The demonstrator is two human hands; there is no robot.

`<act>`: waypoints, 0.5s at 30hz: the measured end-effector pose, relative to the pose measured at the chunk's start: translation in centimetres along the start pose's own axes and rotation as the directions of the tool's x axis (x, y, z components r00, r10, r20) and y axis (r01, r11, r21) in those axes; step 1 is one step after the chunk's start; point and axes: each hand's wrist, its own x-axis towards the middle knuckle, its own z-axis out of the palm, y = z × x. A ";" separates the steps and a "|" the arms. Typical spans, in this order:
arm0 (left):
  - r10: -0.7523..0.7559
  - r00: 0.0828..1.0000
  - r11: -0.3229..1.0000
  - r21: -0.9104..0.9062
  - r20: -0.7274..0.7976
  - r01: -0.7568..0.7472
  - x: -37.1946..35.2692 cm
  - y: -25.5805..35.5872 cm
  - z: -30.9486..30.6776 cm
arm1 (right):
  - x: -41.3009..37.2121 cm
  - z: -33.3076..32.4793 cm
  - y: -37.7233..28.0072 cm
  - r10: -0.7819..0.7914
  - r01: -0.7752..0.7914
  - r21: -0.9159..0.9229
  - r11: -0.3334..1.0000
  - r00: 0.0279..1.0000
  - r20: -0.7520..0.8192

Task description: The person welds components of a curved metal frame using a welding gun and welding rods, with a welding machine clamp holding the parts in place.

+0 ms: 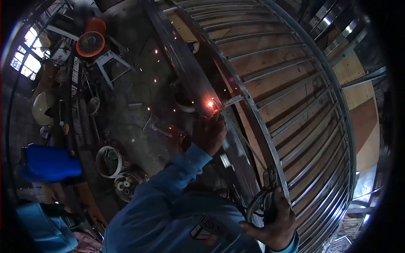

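Note:
My left hand [209,133] is closed at the dark metal beam [190,78], its fingertips beside a bright orange glowing spot [210,103] that throws sparks to the left. What those fingers hold is too small and dark to make out. At the lower right, my right hand [276,225] is curled with thumb and fingers around a dark clamp-like tool [266,192], which rests against the edge of the barred metal frame [278,168]. A short metal piece [233,100] bridges the beam and the frame near the glow.
An orange-red container [90,43] sits on a stool [110,63] at the upper left. A blue container [50,163], a white bucket [109,162] and a bucket of discs [126,185] stand at the left. Plywood [363,122] lies beyond the frame.

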 end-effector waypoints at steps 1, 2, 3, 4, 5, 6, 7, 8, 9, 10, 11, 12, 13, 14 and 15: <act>0.007 1.000 1.000 0.016 -0.009 -0.007 0.1 0.1 -0.2 | 0.0 -0.1 0.0 0.009 -0.009 0.018 1.000 1.000 0.013; 0.016 1.000 0.999 0.033 -0.020 -0.015 0.2 0.1 -0.3 | 0.0 -0.2 -0.1 0.017 -0.017 0.035 0.999 1.000 0.025; 0.025 0.999 0.999 0.038 -0.024 -0.024 0.2 0.0 -0.4 | 0.1 -0.2 -0.1 0.003 -0.003 0.007 1.000 1.000 0.017; 0.036 0.999 0.998 0.044 -0.028 -0.034 0.3 0.0 -0.6 | 0.1 0.0 -0.1 -0.011 0.011 -0.021 1.000 1.000 0.008; 0.046 0.998 0.998 0.050 -0.033 -0.044 0.4 -0.1 -0.6 | 0.1 0.0 0.0 -0.026 0.026 -0.049 0.998 1.000 0.000; 0.045 0.999 0.998 0.048 -0.024 -0.043 0.4 -0.1 -0.6 | 0.0 0.1 0.1 -0.003 0.004 -0.023 1.000 1.000 0.023; 0.042 0.999 0.998 0.046 -0.013 -0.041 0.3 -0.1 -0.6 | -0.1 0.0 0.3 0.019 -0.019 0.002 1.000 0.999 0.047; 0.039 0.999 0.998 0.043 -0.003 -0.039 0.2 -0.1 -0.5 | -0.3 0.0 0.5 0.041 -0.043 0.027 0.999 0.996 0.073; 0.032 0.999 0.998 0.047 0.004 -0.033 0.2 0.0 -0.5 | -0.2 0.1 0.7 0.024 -0.026 0.029 0.999 0.998 0.062; 0.026 1.000 0.998 0.050 0.012 -0.027 0.1 0.1 -0.5 | -0.2 0.3 0.9 0.007 -0.009 0.032 0.999 0.999 0.051; 0.021 1.000 0.998 0.054 0.020 -0.022 0.1 0.1 -0.5 | -0.1 0.4 1.0 -0.010 0.008 0.034 0.999 0.999 0.039; 0.023 1.000 0.999 0.049 0.020 -0.024 0.1 0.1 -0.5 | 0.0 0.4 1.0 -0.018 0.017 0.022 1.000 0.999 0.040; 0.026 0.999 0.999 0.044 0.020 -0.027 0.1 0.1 -0.5 | 0.0 0.4 1.0 -0.026 0.025 0.010 1.000 0.999 0.040; 0.029 0.999 0.999 0.038 0.021 -0.029 0.2 0.0 -0.5 | 0.1 0.4 1.0 -0.034 0.034 -0.002 0.999 0.999 0.041; 0.024 0.999 0.999 0.030 0.031 -0.025 0.2 0.0 -0.5 | 0.2 0.4 1.0 -0.037 0.038 -0.020 0.999 0.998 0.042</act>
